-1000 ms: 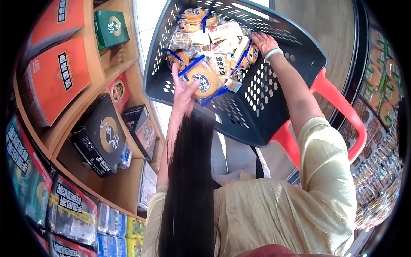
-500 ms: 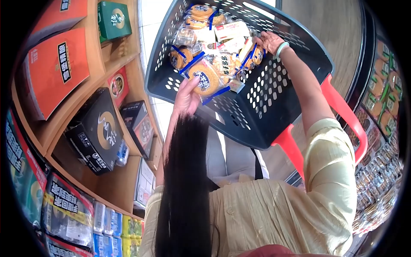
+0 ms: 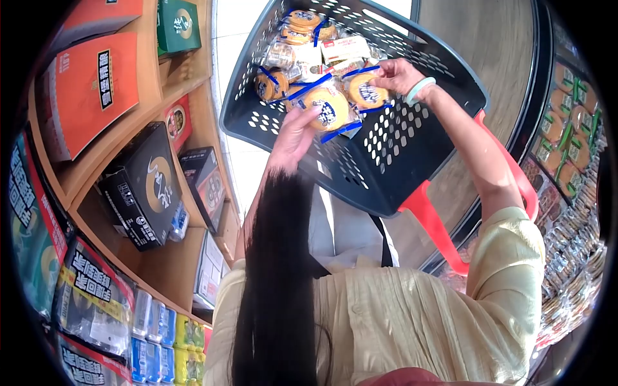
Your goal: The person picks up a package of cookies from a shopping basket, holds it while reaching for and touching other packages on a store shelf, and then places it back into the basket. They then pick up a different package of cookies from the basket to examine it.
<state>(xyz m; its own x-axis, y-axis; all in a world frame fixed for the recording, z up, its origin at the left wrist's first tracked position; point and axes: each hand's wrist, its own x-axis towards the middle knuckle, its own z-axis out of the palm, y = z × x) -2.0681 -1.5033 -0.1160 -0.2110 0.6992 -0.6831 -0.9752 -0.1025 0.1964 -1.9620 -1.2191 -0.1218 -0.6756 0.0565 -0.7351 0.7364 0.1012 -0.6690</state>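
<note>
My left hand (image 3: 294, 136) pinches a wrapped round biscuit pack (image 3: 328, 110) with blue edges, its thumb on the front. To its right, my right hand (image 3: 400, 78) grips a second biscuit pack (image 3: 367, 92) of the same kind by its upper right side. Both packs are held over the dark grey perforated shopping basket (image 3: 412, 170). Inside it lie more round biscuit packs (image 3: 300, 26), a white-and-red packet (image 3: 346, 49) and other wrapped snacks, partly covered by the held packs.
Wooden shelves (image 3: 183, 90) on the left hold an orange box (image 3: 87, 96) and a black box (image 3: 141, 186). Wrapped cans (image 3: 154, 334) stand lower left. Packaged snacks (image 3: 570, 283) are displayed on the right. The basket's red handle (image 3: 438, 231) hangs toward my right arm.
My right hand has drawn a biscuit pack up and toward me from among the snacks. My left hand has moved its pack slightly right and up.
</note>
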